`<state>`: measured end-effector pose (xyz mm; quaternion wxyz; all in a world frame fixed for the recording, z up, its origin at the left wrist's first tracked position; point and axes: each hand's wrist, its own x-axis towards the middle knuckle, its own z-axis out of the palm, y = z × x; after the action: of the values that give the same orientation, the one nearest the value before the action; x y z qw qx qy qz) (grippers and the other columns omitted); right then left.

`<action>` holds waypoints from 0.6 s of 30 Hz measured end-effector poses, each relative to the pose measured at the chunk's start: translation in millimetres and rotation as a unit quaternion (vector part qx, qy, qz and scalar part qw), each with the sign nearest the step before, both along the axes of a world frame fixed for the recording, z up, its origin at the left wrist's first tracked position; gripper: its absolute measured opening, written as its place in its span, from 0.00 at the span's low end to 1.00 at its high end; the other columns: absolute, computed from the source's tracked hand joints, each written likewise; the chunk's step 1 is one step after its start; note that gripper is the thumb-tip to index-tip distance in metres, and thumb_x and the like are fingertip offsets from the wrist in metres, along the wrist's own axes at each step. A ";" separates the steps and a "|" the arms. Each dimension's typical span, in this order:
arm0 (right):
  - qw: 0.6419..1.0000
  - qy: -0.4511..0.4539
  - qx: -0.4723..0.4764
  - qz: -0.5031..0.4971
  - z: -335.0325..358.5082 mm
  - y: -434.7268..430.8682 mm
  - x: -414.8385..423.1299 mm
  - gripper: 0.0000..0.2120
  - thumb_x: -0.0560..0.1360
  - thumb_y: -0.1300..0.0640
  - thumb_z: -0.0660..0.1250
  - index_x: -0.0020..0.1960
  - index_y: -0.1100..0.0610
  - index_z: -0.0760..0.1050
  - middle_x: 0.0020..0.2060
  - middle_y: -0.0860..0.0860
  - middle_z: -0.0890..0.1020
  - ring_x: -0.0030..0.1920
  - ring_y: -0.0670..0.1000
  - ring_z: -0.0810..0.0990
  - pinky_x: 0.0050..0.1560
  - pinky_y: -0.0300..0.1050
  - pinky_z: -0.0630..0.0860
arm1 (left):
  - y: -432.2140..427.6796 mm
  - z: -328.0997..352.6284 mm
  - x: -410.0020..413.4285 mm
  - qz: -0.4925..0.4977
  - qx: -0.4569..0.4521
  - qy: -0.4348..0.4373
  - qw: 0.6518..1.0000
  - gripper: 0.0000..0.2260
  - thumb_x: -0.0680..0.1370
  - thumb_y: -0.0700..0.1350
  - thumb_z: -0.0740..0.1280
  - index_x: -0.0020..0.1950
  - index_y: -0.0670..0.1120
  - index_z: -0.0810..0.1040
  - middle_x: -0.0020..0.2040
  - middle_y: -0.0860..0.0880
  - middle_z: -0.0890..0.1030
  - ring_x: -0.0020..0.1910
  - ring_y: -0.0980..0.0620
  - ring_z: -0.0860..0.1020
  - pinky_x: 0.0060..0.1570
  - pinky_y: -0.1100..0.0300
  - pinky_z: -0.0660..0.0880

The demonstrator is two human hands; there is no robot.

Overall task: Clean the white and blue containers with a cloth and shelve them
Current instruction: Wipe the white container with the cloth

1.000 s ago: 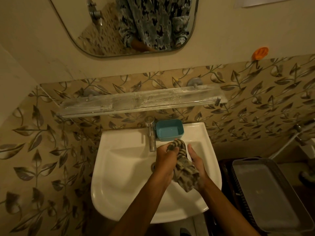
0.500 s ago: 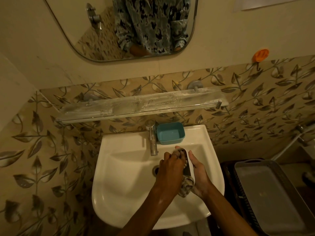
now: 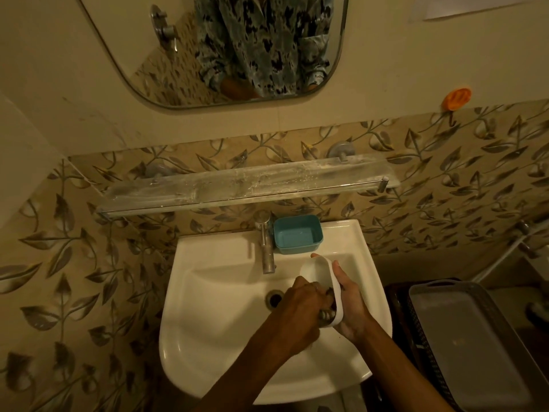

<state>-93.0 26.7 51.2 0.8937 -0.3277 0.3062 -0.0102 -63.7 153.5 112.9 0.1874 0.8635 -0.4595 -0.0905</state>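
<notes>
Over the white sink (image 3: pixel 208 292) my right hand (image 3: pixel 353 307) grips a white container (image 3: pixel 319 272) from its outer side, tilted so its opening faces left. My left hand (image 3: pixel 300 310) holds a bunched patterned cloth (image 3: pixel 326 315) pressed into the container's lower end; most of the cloth is hidden by the fingers. A blue container (image 3: pixel 298 234) stands upright on the sink's back ledge, just right of the tap (image 3: pixel 266 242). Above it a dusty glass shelf (image 3: pixel 237 185) runs along the tiled wall, with nothing on it.
A grey tray (image 3: pixel 463 346) sits on a dark basket to the right of the sink. A mirror (image 3: pixel 237 49) hangs above the shelf, and an orange hook (image 3: pixel 456 98) is on the wall at the upper right. A hose fitting (image 3: pixel 523 230) is at the far right.
The cloth hung down over the container a second ago; my left hand has pushed it down inside, and the white container's inside now shows. The view has dropped slightly.
</notes>
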 end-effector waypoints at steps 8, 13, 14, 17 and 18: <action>0.999 -0.007 -0.027 0.024 -1.4 13.7 -8.2 0.18 0.70 0.40 0.62 0.52 0.47 0.82 0.46 0.55 0.87 0.45 0.56 0.85 0.42 0.53 0.81 | -11.1 -1.8 27.2 0.216 -0.115 -0.037 0.969 0.19 0.71 0.44 0.74 0.60 0.44 0.78 0.59 0.44 0.79 0.62 0.45 0.74 0.62 0.57 0.69; 0.999 -0.016 0.010 0.033 3.6 20.3 -5.3 0.20 0.72 0.40 0.61 0.54 0.50 0.84 0.52 0.57 0.85 0.53 0.58 0.84 0.58 0.58 0.77 | -16.8 -7.2 9.7 0.201 0.012 -0.017 0.979 0.20 0.74 0.47 0.70 0.65 0.48 0.73 0.63 0.47 0.76 0.64 0.47 0.71 0.63 0.55 0.71; 1.000 -0.011 0.014 0.026 4.7 19.8 -4.6 0.21 0.72 0.41 0.61 0.56 0.51 0.83 0.55 0.59 0.84 0.56 0.60 0.82 0.62 0.62 0.74 | -17.7 -10.5 1.5 0.183 0.041 0.004 0.982 0.20 0.75 0.48 0.69 0.66 0.48 0.71 0.64 0.46 0.75 0.64 0.47 0.71 0.63 0.54 0.71; 1.000 -0.021 0.019 -0.001 -0.2 13.9 -7.5 0.22 0.72 0.42 0.63 0.60 0.52 0.80 0.57 0.61 0.82 0.59 0.64 0.80 0.63 0.68 0.71 | -17.6 -12.5 -12.2 0.169 0.086 0.062 0.980 0.21 0.74 0.45 0.70 0.65 0.46 0.71 0.61 0.44 0.75 0.60 0.45 0.73 0.61 0.54 0.72; 1.000 -0.024 0.019 -0.007 -1.5 11.3 -9.4 0.22 0.72 0.43 0.63 0.61 0.52 0.79 0.58 0.61 0.82 0.58 0.65 0.80 0.62 0.68 0.72 | -14.2 -12.4 -14.2 0.158 0.112 0.076 0.978 0.21 0.73 0.45 0.71 0.64 0.46 0.72 0.61 0.44 0.75 0.60 0.44 0.73 0.61 0.53 0.72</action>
<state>-102.4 38.0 49.7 0.9068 -0.3082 0.2871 -0.0180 -78.0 139.3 100.6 0.1356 0.9313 -0.2885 -0.1761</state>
